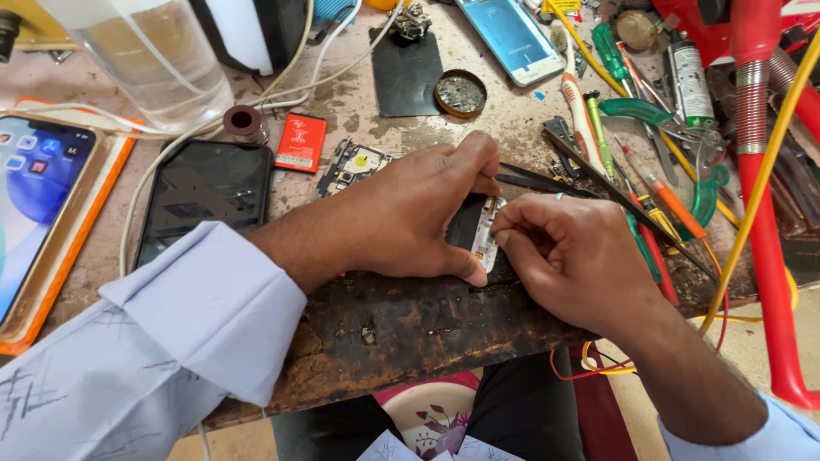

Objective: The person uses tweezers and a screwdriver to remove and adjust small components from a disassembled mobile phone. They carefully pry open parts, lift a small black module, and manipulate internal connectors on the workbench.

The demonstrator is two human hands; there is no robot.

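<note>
My left hand (401, 213) grips an opened phone body (478, 230) on the worn wooden bench, thumb at its near edge and forefinger over its top. My right hand (564, 256) pinches at the phone's white inner frame with thumb and forefinger; whether a small part sits between the fingertips cannot be seen. Most of the phone is hidden under both hands. Black tweezers (534, 181) lie just behind the hands.
A dark phone (205, 192), a red battery (301, 142) and a circuit board (352, 166) lie left of my hands. A lit phone in an orange tray (34, 196) is far left. Screwdrivers (598, 128), green pliers (705, 183), red hose (764, 213) crowd the right.
</note>
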